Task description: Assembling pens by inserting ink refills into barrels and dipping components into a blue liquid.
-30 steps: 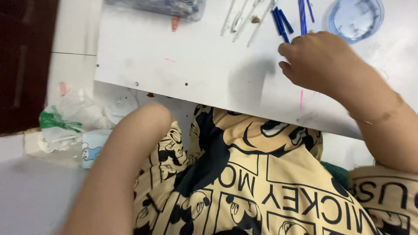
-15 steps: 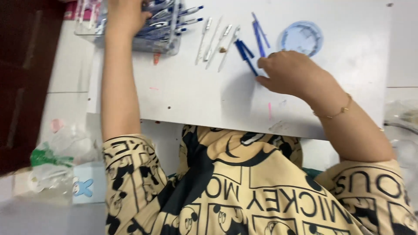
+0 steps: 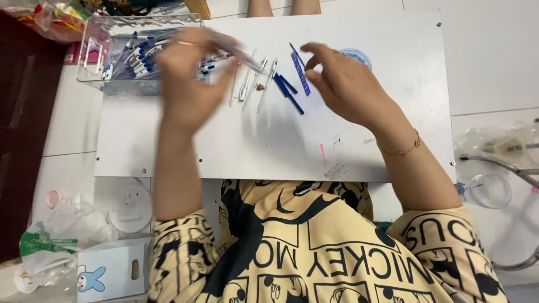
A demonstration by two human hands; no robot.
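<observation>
My left hand (image 3: 188,84) hovers over the white board (image 3: 269,146), fingers closed on a clear pen barrel (image 3: 238,53) that points right and is blurred by motion. My right hand (image 3: 348,84) is over the board's far middle, its fingertips pinching thin blue refills (image 3: 300,70). Between the hands lie a few clear pen barrels (image 3: 250,84) and more blue refills (image 3: 287,92). A clear plastic box (image 3: 95,62) full of blue-and-white pens stands at the board's far left corner.
A round clear lid (image 3: 362,55) peeks out behind my right hand. A small carton with a rabbit picture (image 3: 109,272) and plastic bags (image 3: 50,241) lie lower left. A clear cup (image 3: 489,191) sits at right. Dark furniture (image 3: 17,140) borders the left.
My left hand rose from my lap, reached into the pen box, and has come back toward the middle with a pen barrel. My right hand stayed by the blue refills.
</observation>
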